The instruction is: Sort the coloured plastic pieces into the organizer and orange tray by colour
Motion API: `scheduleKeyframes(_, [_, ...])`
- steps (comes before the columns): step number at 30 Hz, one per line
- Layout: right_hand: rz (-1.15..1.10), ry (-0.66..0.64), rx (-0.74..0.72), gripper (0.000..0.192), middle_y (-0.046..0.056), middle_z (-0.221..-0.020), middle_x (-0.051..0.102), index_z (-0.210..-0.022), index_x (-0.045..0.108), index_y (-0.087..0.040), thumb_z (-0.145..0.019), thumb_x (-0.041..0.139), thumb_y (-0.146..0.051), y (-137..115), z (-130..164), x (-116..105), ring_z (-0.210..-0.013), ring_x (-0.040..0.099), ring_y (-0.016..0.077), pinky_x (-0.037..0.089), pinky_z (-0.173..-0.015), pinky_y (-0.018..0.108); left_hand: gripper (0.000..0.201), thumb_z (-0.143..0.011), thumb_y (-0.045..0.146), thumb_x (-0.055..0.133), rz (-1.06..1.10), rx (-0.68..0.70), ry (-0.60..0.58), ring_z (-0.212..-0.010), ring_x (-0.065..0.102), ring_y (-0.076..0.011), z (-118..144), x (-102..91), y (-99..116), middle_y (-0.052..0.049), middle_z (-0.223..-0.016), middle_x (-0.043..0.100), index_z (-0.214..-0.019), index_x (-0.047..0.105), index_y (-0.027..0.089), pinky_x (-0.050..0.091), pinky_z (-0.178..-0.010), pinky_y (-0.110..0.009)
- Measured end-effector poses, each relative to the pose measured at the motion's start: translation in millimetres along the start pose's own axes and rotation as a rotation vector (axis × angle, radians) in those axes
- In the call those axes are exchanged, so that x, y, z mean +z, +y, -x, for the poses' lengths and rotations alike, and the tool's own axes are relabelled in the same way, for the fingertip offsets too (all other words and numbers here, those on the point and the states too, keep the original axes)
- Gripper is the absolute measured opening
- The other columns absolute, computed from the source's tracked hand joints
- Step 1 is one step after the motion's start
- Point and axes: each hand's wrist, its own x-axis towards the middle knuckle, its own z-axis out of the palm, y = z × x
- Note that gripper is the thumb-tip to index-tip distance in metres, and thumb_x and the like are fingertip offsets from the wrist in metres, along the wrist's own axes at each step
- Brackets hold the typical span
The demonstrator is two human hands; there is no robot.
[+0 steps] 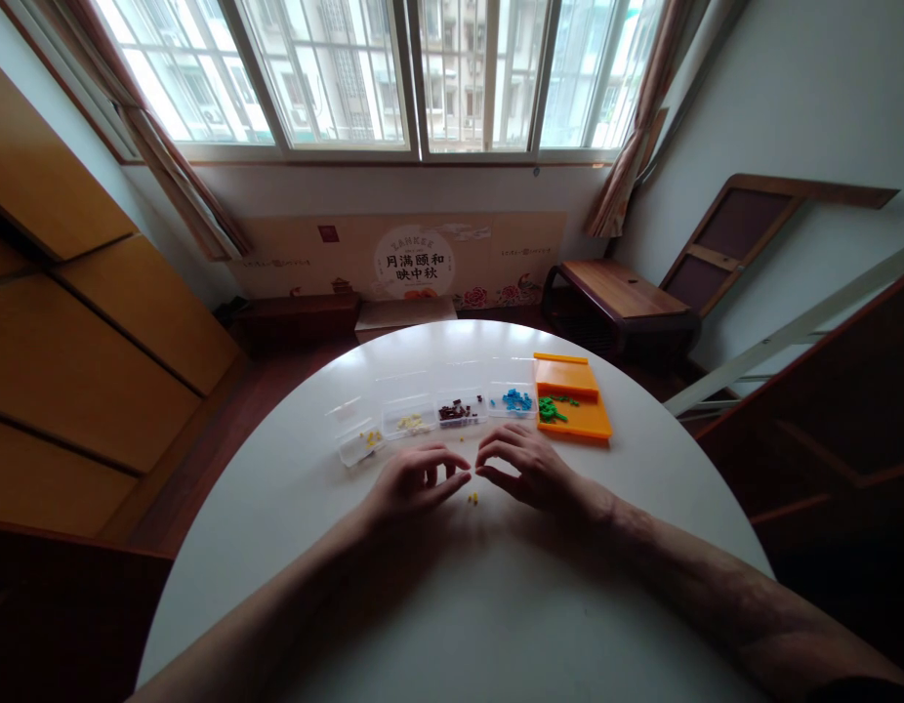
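Observation:
Over the white round table (452, 605), my left hand (415, 478) and my right hand (529, 467) face each other, their fingertips almost meeting. On each, thumb and forefinger are drawn together in a pinch; anything between them is too small to make out. Several tiny yellow pieces (472, 499) lie on the tabletop just below the fingertips, and one yellow piece (462, 439) lies above them. Beyond my hands is a row of clear lidded boxes, holding yellow pieces (371, 439), cream pieces (410, 423), dark brown pieces (461, 410) and blue pieces (517, 399).
At the row's right end sits an open orange case (591, 420) with green pieces (551, 410) in it. Past the table's far edge stand a small wooden bench (620, 288) and a printed cardboard panel (291, 259) below the windows. Wooden cabinets (78, 361) line the left.

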Motion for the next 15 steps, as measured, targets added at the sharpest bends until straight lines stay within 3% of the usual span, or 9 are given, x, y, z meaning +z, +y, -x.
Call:
scheduleKeyframes(10, [-0.041, -0.004, -0.033, 0.005, 0.007, -0.106, 0.078, -0.112, 0.070, -0.023, -0.110, 0.069, -0.027, -2.9, -1.0, -0.3, -0.097, 0.072, 0.0215, 0.057, -0.090, 0.039, 0.025, -0.108, 0.035, 0.069, 0.041, 0.088, 0.006, -0.060, 0.053, -0.0095, -2.0, 4.5, 6.5, -0.005, -0.081, 0.073, -0.101, 0.086, 0.018, 0.042, -0.057, -0.022])
scheduleKeyframes(15, [-0.057, -0.004, -0.044, 0.006, 0.006, -0.105, 0.078, -0.109, 0.071, -0.023, -0.109, 0.071, -0.029, -2.7, -1.1, -1.1, -0.096, 0.072, 0.0204, 0.056, -0.091, 0.037, 0.022, -0.106, 0.034, 0.072, 0.102, 0.061, -0.010, -0.059, 0.050, -0.0088, -1.4, 5.4, 7.8, -0.003, -0.078, 0.070, -0.100, 0.085, 0.017, 0.039, -0.055, -0.021])
